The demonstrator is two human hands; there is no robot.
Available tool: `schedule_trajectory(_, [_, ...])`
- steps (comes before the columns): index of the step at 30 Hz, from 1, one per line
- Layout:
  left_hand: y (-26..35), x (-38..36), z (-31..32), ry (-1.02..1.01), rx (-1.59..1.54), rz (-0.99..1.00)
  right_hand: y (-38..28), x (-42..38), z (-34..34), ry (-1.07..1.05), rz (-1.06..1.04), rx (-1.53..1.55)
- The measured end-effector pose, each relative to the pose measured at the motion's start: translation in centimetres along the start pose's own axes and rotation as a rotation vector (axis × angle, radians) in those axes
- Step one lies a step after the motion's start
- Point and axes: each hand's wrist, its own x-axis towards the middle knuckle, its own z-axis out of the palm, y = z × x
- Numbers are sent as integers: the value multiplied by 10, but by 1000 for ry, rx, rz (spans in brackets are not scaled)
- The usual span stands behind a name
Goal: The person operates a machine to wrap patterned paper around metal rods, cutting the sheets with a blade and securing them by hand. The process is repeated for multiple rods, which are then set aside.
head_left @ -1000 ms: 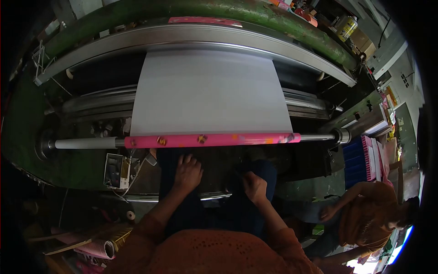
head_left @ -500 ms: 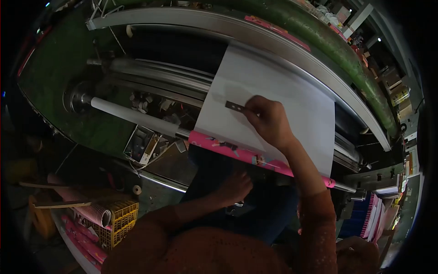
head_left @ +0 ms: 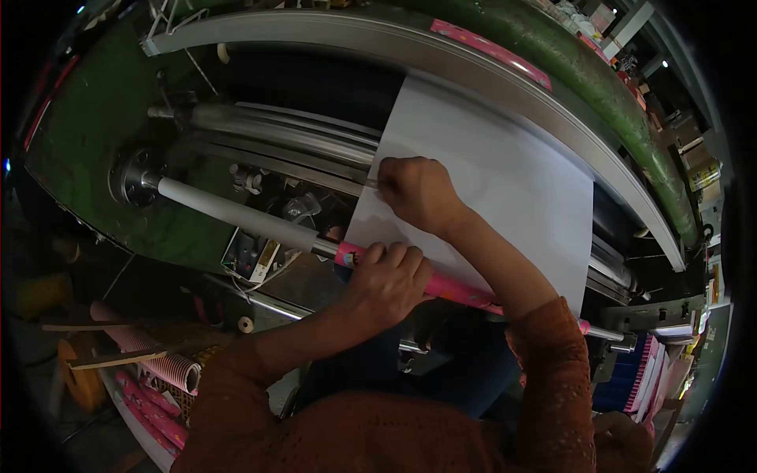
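A wide white sheet (head_left: 497, 173) runs from under the machine's metal beam down to a pink printed roll (head_left: 465, 293) on a bar in front of me. My left hand (head_left: 385, 285) is curled over the left end of this roll, gripping it. Closed in a pinch, my right hand (head_left: 418, 189) is at the sheet's left edge. It holds a thin flat metal blade (head_left: 371, 184), mostly hidden by my fingers; only its tip shows beyond the edge.
A pale tube (head_left: 236, 211) on the bar continues left to a round flange (head_left: 136, 178). Metal rollers (head_left: 284, 128) lie behind. A small box of odds and ends (head_left: 256, 256) sits below the tube. At lower left are a striped tube (head_left: 162, 364) and pink rolls (head_left: 150, 410).
My right hand has moved left with the blade to the sheet's edge. My left hand has risen from my lap and taken hold of the pink roll.
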Motion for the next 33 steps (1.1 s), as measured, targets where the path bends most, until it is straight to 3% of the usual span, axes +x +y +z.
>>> schedule_trajectory(3, [-1, 5, 1, 51, -4, 44, 1, 10, 6, -21, -127, -154])
schedule_trajectory(6, [1, 9, -9, -60, 0, 43, 4, 0, 0, -18, -195, -181])
schedule_trajectory(9, [2, 9, -9, -126, 80, 38, 21, -36, -28, -149, -157, -249])
schedule_trajectory(12, [3, 8, -6, -132, 135, 8, 64, -102, -57, -111, -92, -291])
schedule_trajectory(16, [4, 7, -6, -125, 155, 4, 138, -222, -111, -126, 58, -473])
schedule_trajectory(18, [-3, 4, -5, -136, 170, 21, 173, -285, -149, -270, 332, -617])
schedule_trajectory(21, [-3, 8, 2, -87, 190, 83, 185, -349, -201, -272, 494, -866])
schedule_trajectory(23, [11, 16, 3, -149, 176, 107, 136, -363, -213, 442, 330, -563])
schedule_trajectory(24, [30, 25, 11, -178, 202, 104, 110, -363, -208, 561, 429, -346])
schedule_trajectory(27, [121, 76, 53, -246, 169, 172, 80, -372, -174, 741, 315, -134])
schedule_trajectory(30, [222, 126, 112, -108, 104, 299, 63, -391, -149, 897, 400, 123])
schedule_trajectory(33, [316, 170, 160, -225, 100, 378, 65, -421, -138, 1064, 531, 190])
